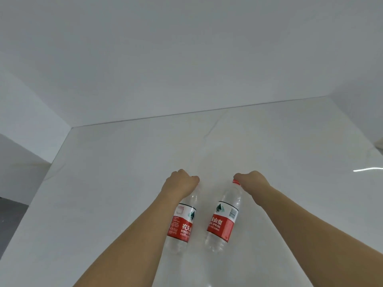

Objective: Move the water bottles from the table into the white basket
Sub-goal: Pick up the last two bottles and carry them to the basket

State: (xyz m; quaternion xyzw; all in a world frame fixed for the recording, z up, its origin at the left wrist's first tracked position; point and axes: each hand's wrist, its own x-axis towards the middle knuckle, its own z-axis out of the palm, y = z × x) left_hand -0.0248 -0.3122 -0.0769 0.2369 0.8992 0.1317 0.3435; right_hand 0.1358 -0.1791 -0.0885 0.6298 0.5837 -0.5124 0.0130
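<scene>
Two clear water bottles with red and white labels are held above the white table (116, 162). My left hand (179, 183) grips the left bottle (182, 222) by its top, the cap hidden under my fingers. My right hand (251, 181) grips the right bottle (223, 220) at the neck, with a bit of the red cap showing. Both bottles hang with their bases toward me, tilted slightly. The white basket is not in view.
The white table runs back to a white wall (186, 59) behind it. Its left edge drops to a grey floor (10, 212). A bright reflection (366, 169) lies on the glossy surface at the far right.
</scene>
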